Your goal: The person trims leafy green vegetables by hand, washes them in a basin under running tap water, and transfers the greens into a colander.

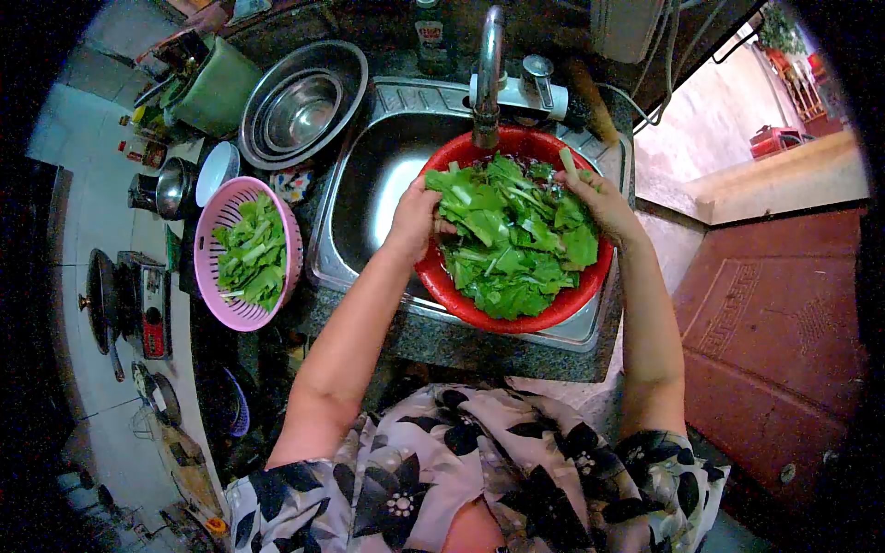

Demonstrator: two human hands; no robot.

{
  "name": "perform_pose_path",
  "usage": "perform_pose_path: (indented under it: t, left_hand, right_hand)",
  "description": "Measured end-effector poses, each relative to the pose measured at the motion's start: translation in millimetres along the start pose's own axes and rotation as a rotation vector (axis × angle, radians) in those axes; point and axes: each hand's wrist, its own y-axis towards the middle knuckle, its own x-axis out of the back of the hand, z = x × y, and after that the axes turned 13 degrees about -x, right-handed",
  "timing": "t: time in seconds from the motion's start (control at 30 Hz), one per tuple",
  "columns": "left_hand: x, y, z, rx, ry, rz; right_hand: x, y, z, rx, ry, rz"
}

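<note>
Leafy greens (516, 240) are heaped in a red basin (502, 324) of water, which sits at the right of the steel sink under the tap (489, 101). At the basin's left side, my left hand (417, 218) is closed on the edge of the heap, its fingertips partly under the leaves. My right hand (599, 205) grips greens at the right side, and a pale stem sticks up beside its fingers. More cut greens (253, 253) lie in a pink colander (210, 286) left of the sink.
Nested steel bowls (346, 120) stand behind the colander, with a white bowl (218, 173) beside them. The sink's bare basin (369, 198) shows at left. A dark bottle (430, 37) stands behind the sink. A gas stove (147, 304) is at far left, a reddish-brown door (774, 323) at right.
</note>
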Motion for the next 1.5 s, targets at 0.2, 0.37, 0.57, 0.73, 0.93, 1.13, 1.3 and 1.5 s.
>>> perform_pose_path:
  t: [0.2,0.37,0.57,0.73,0.93,1.13,1.3,1.5]
  left_hand:
    - [9,3,21,-0.283,0.769,0.250]
    - [4,5,27,-0.554,1.138,0.222]
    - [1,3,22,-0.284,0.907,0.032]
    - [-11,-8,71,-0.090,0.619,0.043]
    - [-15,-8,66,0.049,-0.090,-0.005]
    - [-12,-15,6,0.017,-0.043,0.092]
    - [29,0,62,-0.070,0.511,0.062]
    - [-17,-29,74,-0.145,1.536,0.348]
  right_hand:
    - [-9,-5,1,0.083,0.255,0.198]
    - [-17,-12,14,0.032,0.404,0.251]
    - [-4,21,-9,0.173,0.105,-0.076]
    - [-45,40,-48,0.205,-0.475,-0.274]
    - [-57,20,-43,0.050,-0.147,0.004]
    - [-23,-11,9,0.089,-0.017,0.162]
    - [0,28,-30,0.398,-0.574,-0.226]
    - [-59,20,-43,0.172,-1.133,-0.390]
